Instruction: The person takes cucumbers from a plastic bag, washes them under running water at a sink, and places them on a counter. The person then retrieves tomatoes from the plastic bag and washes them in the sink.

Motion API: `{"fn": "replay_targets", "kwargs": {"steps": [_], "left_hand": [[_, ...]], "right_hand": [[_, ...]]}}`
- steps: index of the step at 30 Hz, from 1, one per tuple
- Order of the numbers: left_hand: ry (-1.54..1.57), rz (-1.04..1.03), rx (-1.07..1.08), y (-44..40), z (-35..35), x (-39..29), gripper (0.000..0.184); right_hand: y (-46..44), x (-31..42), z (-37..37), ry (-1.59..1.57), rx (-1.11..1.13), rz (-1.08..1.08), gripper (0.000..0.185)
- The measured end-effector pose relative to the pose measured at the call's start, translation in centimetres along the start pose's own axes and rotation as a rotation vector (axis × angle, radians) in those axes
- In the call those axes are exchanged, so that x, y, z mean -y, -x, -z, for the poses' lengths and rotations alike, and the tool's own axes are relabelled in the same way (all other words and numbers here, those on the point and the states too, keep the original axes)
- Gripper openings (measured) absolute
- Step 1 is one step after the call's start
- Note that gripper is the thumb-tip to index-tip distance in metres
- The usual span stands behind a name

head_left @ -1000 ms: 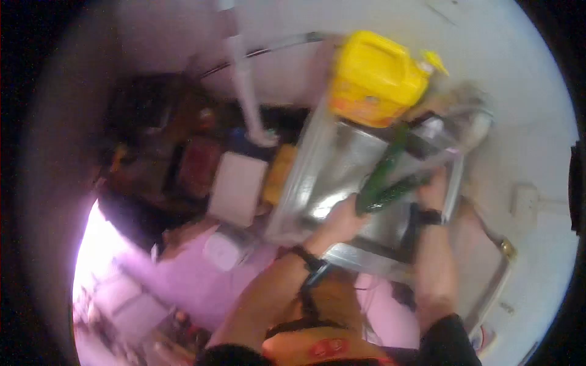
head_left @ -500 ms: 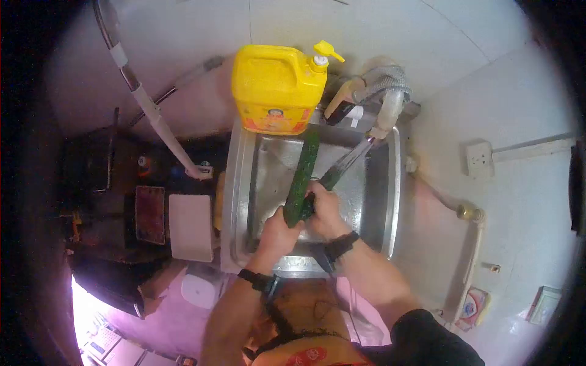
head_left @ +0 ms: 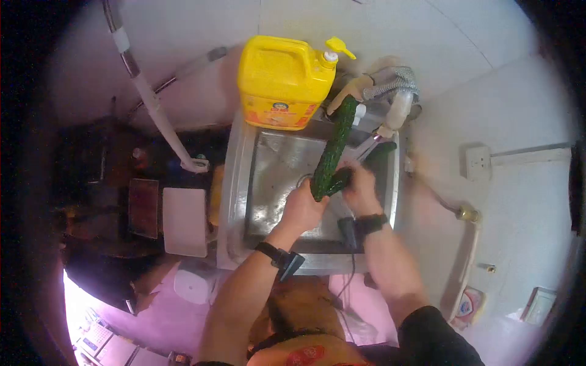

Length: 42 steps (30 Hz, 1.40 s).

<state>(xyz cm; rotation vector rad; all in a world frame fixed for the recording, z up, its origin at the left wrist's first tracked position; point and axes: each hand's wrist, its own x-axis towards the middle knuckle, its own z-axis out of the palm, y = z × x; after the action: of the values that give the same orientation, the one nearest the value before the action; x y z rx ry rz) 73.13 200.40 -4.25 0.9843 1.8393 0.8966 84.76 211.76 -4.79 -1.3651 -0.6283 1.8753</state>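
Observation:
Over the metal sink (head_left: 237,201), my left hand (head_left: 304,208) is closed around the lower end of a long green cucumber (head_left: 336,146). That cucumber tilts up and to the right, its far end in front of the tap fittings. My right hand (head_left: 360,189) is closed on a second cucumber (head_left: 381,157), which slants up to the right under the tap (head_left: 383,130). The second cucumber's lower end lies close beside the first one; whether they touch I cannot tell. A thin stream of water runs from the tap near my right hand. The right fingers are slightly blurred.
A big yellow jug (head_left: 284,82) with a pump top stands at the sink's back left. Left of the sink are a white board (head_left: 185,221) and a dark reddish panel (head_left: 143,207). A pipe (head_left: 467,268) runs along the right wall, below a socket (head_left: 478,163).
Both hands have moved up and to the right, and apart. The left cucumber has swung rightward, and the right one has come farther under the tap. The view has shifted slightly.

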Motion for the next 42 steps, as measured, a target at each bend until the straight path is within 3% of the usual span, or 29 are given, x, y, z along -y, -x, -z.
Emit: {"fn": "replay_targets", "kwargs": {"steps": [2, 4, 6, 8, 9, 11, 12, 13, 17, 18, 20, 22, 24, 26, 27, 29, 34, 38, 40, 42], "left_hand": [[0.009, -0.06, -0.013, -0.2, -0.9, 0.5, 0.039], [0.005, -0.07, 0.013, -0.5, -1.1, 0.2, 0.04], [-0.027, 0.127, 0.046, -0.8, -0.6, -0.8, 0.041], [0.015, 0.082, 0.02, 0.3, -0.5, 1.1, 0.042], [-0.034, 0.046, 0.011, 1.2, -0.1, 1.7, 0.039], [-0.062, 0.07, 0.008, 2.7, 1.2, 1.4, 0.039], [-0.066, 0.076, 0.006, 4.2, 1.9, 1.7, 0.039], [-0.045, 0.097, 0.021, 5.7, 2.8, 2.2, 0.04], [-0.052, 0.138, 0.09, 8.3, 4.6, 2.8, 0.043], [-0.102, 0.128, 0.073, 8.5, 3.9, 4.4, 0.043], [-0.163, 0.19, 0.127, 9.5, 5.9, 3.8, 0.042], [-0.267, 0.32, 0.085, 12.0, 8.1, 5.0, 0.042], [-0.007, 0.234, 0.041, 14.6, 10.9, 7.5, 0.047], [-0.055, 0.26, 0.007, 17.6, 13.0, 11.3, 0.05], [-0.096, 0.331, -0.056, 19.4, 14.1, 12.8, 0.051], [-0.143, 0.517, -0.108, 21.2, 16.8, 11.7, 0.05], [-0.129, 0.451, -0.216, 24.2, 18.3, 16.1, 0.049], [-0.1, 0.417, -0.229, 23.7, 18.2, 16.0, 0.039], [-0.141, 0.418, -0.203, 22.9, 18.4, 14.4, 0.041], [-0.189, 0.42, -0.191, 22.1, 17.9, 14.3, 0.043]], "right_hand": [[-1.9, 2.9, 0.9, -0.151, -0.137, 0.106, 0.011], [0.0, -1.3, 0.1, -0.098, -0.163, 0.109, 0.014], [2.4, -6.2, -1.4, 0.007, -0.208, 0.098, 0.021], [2.7, -6.2, -1.0, -0.027, -0.105, 0.012, 0.012], [1.3, -6.3, 1.3, 0.227, 0.039, 0.151, 0.012], [-0.6, -2.3, 2.2, 0.002, 0.08, -0.038, 0.014], [-1.7, 0.2, 2.0, -0.128, -0.16, -0.058, 0.012], [-3.6, 1.8, 4.5, -0.014, -0.139, 0.004, 0.013], [-1.6, -1.2, 2.5, -0.239, -0.109, -0.003, 0.014], [-0.2, -5.3, 1.5, -0.106, -0.009, -0.109, 0.017], [5.8, -7.0, -4.7, -0.079, -0.121, -0.171, 0.017], [6.4, -9.2, -3.9, 0.058, 0.112, -0.188, 0.02], [7.5, -11.9, -5.1, 0.065, 0.177, -0.241, 0.028], [10.0, -12.2, -7.7, 0.247, 0.079, -0.273, 0.033], [9.7, -13.7, -7.4, 0.371, 0.17, -0.304, 0.041], [9.9, -17.6, -8.4, 0.532, 0.247, -0.138, 0.042], [10.1, -20.1, -12.4, 0.994, 0.287, 0.174, 0.045], [11.0, -20.2, -13.1, 1.207, 0.18, 0.319, 0.054], [10.7, -20.3, -12.2, 1.157, 0.245, 0.287, 0.059], [10.6, -20.5, -11.6, 1.25, 0.219, 0.4, 0.058]]}}
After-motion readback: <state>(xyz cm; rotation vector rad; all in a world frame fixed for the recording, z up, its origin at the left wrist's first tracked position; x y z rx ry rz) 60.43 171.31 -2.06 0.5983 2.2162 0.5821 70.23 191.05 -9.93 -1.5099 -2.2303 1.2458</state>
